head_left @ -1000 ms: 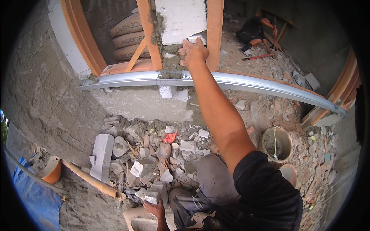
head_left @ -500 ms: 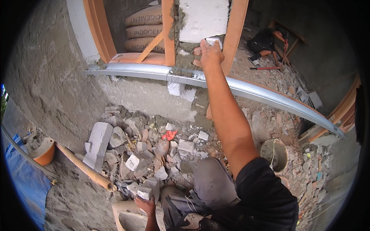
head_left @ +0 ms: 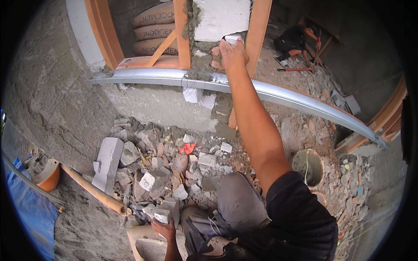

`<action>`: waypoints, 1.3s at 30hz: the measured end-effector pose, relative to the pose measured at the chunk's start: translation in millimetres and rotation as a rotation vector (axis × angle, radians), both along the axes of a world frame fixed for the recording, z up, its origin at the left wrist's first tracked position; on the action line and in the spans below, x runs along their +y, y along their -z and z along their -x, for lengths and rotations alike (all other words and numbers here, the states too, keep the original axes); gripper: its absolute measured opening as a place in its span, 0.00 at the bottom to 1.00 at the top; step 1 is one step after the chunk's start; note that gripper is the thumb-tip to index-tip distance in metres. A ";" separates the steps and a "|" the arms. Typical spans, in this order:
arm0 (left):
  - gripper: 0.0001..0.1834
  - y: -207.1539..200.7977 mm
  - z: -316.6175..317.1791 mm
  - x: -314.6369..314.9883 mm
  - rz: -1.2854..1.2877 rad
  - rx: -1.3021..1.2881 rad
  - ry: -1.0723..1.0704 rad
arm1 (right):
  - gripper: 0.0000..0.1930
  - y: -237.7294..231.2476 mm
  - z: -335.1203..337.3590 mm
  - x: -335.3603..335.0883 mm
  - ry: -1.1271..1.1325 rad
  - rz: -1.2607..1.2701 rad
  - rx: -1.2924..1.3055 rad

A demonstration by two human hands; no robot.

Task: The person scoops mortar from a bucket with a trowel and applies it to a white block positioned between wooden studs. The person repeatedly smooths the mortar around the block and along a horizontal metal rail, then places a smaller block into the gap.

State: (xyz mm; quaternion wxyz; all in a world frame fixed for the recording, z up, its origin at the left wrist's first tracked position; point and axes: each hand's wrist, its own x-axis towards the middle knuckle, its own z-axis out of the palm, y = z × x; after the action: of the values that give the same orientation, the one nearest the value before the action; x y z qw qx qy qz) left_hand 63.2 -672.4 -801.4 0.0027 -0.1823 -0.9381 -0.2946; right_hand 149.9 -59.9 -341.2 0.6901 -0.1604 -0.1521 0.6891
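Note:
My right hand (head_left: pixel 234 54) reaches up and forward, its fingers and palm against a small white block piece (head_left: pixel 234 38). That piece sits under the lower edge of a large white block (head_left: pixel 222 19), between two wooden posts. Beside my fingers, broken reddish brick (head_left: pixel 216 64) and wet mortar show below the block. Low in the view, my left hand (head_left: pixel 164 229) grips a broken light-grey block chunk (head_left: pixel 167 210) next to my knee, above a mortar trough (head_left: pixel 134 244). Part of the left fingers is hidden beneath the chunk.
A metal channel (head_left: pixel 305 99) crosses in front of the posts. Rubble (head_left: pixel 174 169) covers the ground, with a bamboo pole (head_left: pixel 93 189) and orange bucket (head_left: pixel 47 175) at left. A grey bucket (head_left: pixel 308 167) stands at right. Another person (head_left: pixel 292 40) crouches beyond, near a red-handled tool (head_left: pixel 296 69).
The view has shifted slightly, moving the scene a little left. My right hand stays at the small white piece, and my left hand keeps its hold on the grey chunk.

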 end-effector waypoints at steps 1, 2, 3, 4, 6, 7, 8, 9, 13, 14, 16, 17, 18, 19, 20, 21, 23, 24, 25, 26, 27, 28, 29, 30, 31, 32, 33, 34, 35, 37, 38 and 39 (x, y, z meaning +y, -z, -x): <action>0.51 0.6 0.2 0.2 0.007 0.003 0.000 | 0.35 0.4 -0.8 2.7 0.005 0.015 0.003; 0.51 1.9 0.4 0.2 0.013 0.006 0.000 | 0.34 2.9 -3.4 4.2 -0.026 0.019 -0.001; 0.52 4.5 0.6 -1.2 0.016 0.013 -0.005 | 0.33 1.1 -4.7 0.0 -0.060 0.024 -0.005; 0.52 7.3 0.7 -2.6 0.019 0.019 -0.010 | 0.32 -0.9 -6.3 -4.1 -0.094 0.028 -0.008; 0.52 10.9 1.6 -3.5 0.034 0.011 -0.013 | 0.29 -5.3 -4.9 -22.2 -0.017 -0.045 0.048; 0.53 10.7 1.5 -4.7 0.049 -0.002 -0.016 | 0.28 -10.2 -4.5 -31.4 -0.002 -0.042 0.061; 0.53 10.3 1.1 -6.2 0.064 -0.015 -0.019 | 0.27 -15.1 -3.5 -41.0 0.011 -0.039 0.073; 0.53 10.9 1.1 -4.9 0.063 -0.001 -0.016 | 0.25 -23.0 -5.6 -47.1 0.008 0.000 0.068; 0.54 5.4 1.4 -1.7 0.064 -0.018 -0.008 | 0.25 -23.8 -5.1 -40.5 0.007 0.117 -0.190; 0.54 2.9 2.2 -0.5 0.066 -0.040 -0.007 | 0.26 -23.2 -4.1 -37.7 0.009 0.128 -0.238; 0.55 2.4 0.5 -0.8 0.080 -0.047 -0.025 | 0.26 -24.0 -3.4 -39.4 0.015 0.120 -0.230; 0.56 1.9 0.9 -1.0 0.087 -0.051 -0.033 | 0.26 -24.6 -2.7 -39.9 0.016 0.118 -0.225; 0.56 0.0 0.8 -0.5 0.088 -0.075 -0.033 | 0.26 -25.0 -2.7 -40.1 0.014 0.118 -0.219; 0.57 -3.3 0.8 0.4 0.088 -0.099 -0.033 | 0.26 -25.0 -2.7 -39.1 0.024 0.116 -0.217; 0.57 -5.0 0.9 0.8 0.089 -0.123 -0.032 | 0.25 -24.7 -2.9 -38.3 0.034 0.114 -0.214; 0.56 -5.2 0.4 0.6 0.080 -0.089 -0.028 | 0.25 -24.1 -1.2 -36.3 0.051 0.108 -0.212; 0.55 -5.6 -2.1 0.5 0.061 -0.022 -0.020 | 0.25 -20.9 -0.4 -34.2 0.048 0.108 -0.230; 0.54 -8.9 -2.5 2.4 0.048 -0.029 -0.016 | 0.25 -19.7 -2.7 -34.2 0.029 0.112 -0.250; 0.53 -14.5 -2.7 4.4 0.036 -0.036 -0.013 | 0.25 -18.7 -3.0 -33.3 0.021 0.103 -0.257; 0.52 -17.6 -3.0 6.1 0.023 -0.044 -0.009 | 0.25 -17.9 -2.8 -32.2 0.012 0.093 -0.263; 0.51 -17.4 -3.5 6.4 0.014 -0.011 -0.002 | 0.25 -17.1 -3.6 -32.7 0.017 0.073 -0.256; 0.50 -16.7 -3.9 7.0 0.006 0.022 0.006 | 0.23 -17.4 -4.6 -32.4 0.025 0.057 -0.208; 0.49 -15.8 -3.7 7.7 -0.003 0.055 0.015 | 0.22 -18.2 -5.4 -32.0 0.032 0.040 -0.160; 0.50 -14.6 -4.2 5.6 0.008 0.027 0.008 | 0.20 -20.5 -6.5 -33.8 0.042 0.030 -0.076; 0.50 -12.9 -3.5 3.6 0.019 -0.001 0.002 | 0.21 -19.8 -6.5 -32.9 0.032 0.033 -0.078; 0.51 -10.8 -3.0 1.7 0.029 -0.029 -0.003 | 0.22 -17.5 -6.2 -32.3 0.020 0.040 -0.081; 0.51 -6.7 -1.3 1.6 0.040 -0.018 -0.007 | 0.25 -16.2 -5.3 -28.9 -0.010 0.054 -0.168; 0.52 -1.5 -0.2 0.3 0.050 -0.007 -0.011 | 0.28 -14.3 -6.1 -25.8 -0.025 0.062 -0.211; 0.53 3.0 0.1 -1.0 0.060 0.003 -0.015 | 0.31 -11.9 -8.2 -23.0 -0.039 0.070 -0.255; 0.54 5.7 0.4 -1.2 0.085 0.006 -0.018 | 0.34 -11.3 -8.3 -22.4 -0.047 0.071 -0.250; 0.55 7.1 0.4 -1.5 0.098 0.008 -0.020 | 0.35 -10.4 -9.0 -22.3 -0.052 0.075 -0.248; 0.55 5.3 0.5 -1.0 0.095 -0.014 -0.021 | 0.36 -11.5 -10.9 -26.6 -0.059 0.080 -0.245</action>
State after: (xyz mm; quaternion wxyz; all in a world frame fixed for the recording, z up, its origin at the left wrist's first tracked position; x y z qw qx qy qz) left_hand 62.7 -673.4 -806.6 -0.0093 -0.1703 -0.9529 -0.2508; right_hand 160.8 -86.5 -329.6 0.6388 -0.2663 -0.2123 0.6899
